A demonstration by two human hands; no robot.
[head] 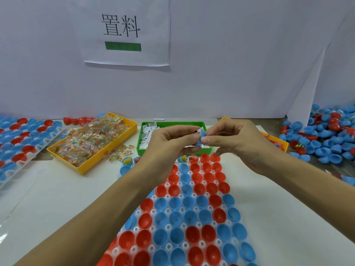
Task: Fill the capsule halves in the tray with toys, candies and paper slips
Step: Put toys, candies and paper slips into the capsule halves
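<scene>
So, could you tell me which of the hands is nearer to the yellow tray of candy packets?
Left. The left hand is raised in front of the green tray, just right of the yellow candy tray; the right hand is further right, beyond it.

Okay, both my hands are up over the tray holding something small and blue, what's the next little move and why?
Probably lower the small blue piece into one of the open capsule halves at the far end of the tray. Both the left hand and right hand pinch it together just above that end, in front of the green bin, and most halves there look unfilled.
</scene>
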